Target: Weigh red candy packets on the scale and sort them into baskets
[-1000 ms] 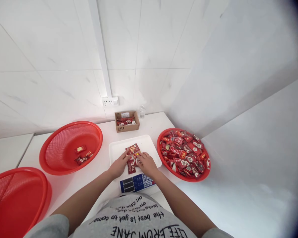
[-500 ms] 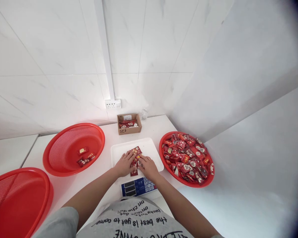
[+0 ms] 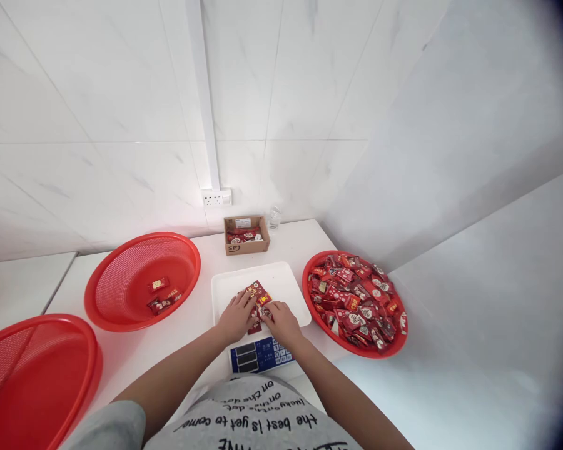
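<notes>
The red packets (image 3: 263, 299) are gathered in a small group on the white tray (image 3: 281, 278), behind the blue key panel (image 3: 258, 355). The left hand (image 3: 237, 317) is laid over their left side, with the fingers slightly parted; the right hand (image 3: 281, 322) is placed at their right side, with the fingers bent inward. Whether any packet is pinched under the fingertips cannot be told, because the undersides are hidden. For good handling, it seems best that the packets be guided from both sides with light and equal pressure, so that the wrappers are not crushed. The pieces should be kept inside the tray's rim, and overlapping ones should be laid flat. Care should also be taken that the keys are not touched by the wrists.
</notes>
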A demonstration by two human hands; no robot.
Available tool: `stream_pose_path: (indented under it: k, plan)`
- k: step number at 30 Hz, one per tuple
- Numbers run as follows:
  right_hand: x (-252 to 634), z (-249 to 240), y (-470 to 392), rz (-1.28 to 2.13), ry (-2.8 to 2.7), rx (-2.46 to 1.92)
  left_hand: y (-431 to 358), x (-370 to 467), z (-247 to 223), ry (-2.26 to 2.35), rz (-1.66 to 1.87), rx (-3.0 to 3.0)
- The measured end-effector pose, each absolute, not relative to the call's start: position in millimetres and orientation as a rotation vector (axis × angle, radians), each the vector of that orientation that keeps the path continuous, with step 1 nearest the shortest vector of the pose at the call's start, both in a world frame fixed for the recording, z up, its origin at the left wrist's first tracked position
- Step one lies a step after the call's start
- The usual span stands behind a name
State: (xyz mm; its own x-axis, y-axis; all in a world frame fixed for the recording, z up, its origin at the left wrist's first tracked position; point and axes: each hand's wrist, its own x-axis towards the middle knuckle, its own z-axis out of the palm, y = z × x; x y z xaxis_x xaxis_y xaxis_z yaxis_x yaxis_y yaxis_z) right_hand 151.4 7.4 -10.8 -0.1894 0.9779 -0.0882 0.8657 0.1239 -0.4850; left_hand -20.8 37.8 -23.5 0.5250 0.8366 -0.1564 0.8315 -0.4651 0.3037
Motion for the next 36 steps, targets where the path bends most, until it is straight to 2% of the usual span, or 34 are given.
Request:
stream_pose_path:
  k: [8, 15, 23, 36]
  plan:
    - [145, -9, 10, 0.594, -2.132, -2.014, 31, -18, -14, 1.425, 0.073, 2.444]
    - [144, -7, 11, 0.611, -2.175, -2.032, 52, -31, -10, 1.318, 0.133, 2.426]
    - [150, -9, 2, 0.674, -2.096, -1.945, 71, -37, 0, 1.402, -0.045, 2.455]
    - [147, -4, 5, 0.702, -2.109, -1.966, 57, -31, 7, 1.374, 0.02, 2.424]
